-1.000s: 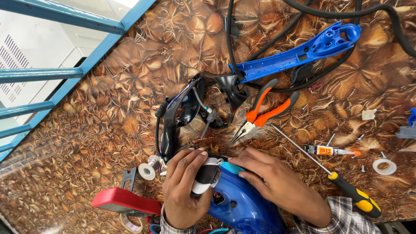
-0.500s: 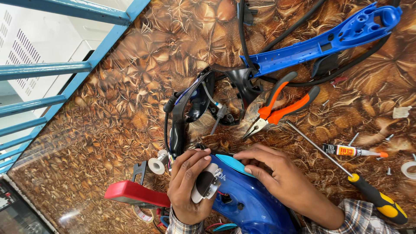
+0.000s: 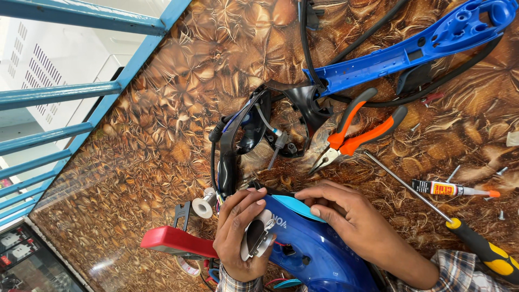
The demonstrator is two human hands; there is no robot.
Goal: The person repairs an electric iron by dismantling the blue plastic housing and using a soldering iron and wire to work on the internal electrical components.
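The left hand (image 3: pixel 238 235) wraps its fingers around a grey-white part (image 3: pixel 258 238) on the blue housing (image 3: pixel 313 249). The right hand (image 3: pixel 351 221) lies on the housing, fingers narrow, pinching its light-blue edge; orange pliers (image 3: pixel 351 135) lie near on the surface (image 3: pixel 162 135)

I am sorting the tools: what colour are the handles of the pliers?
The pliers have orange handles with black-grey grips, seen best in the head view.
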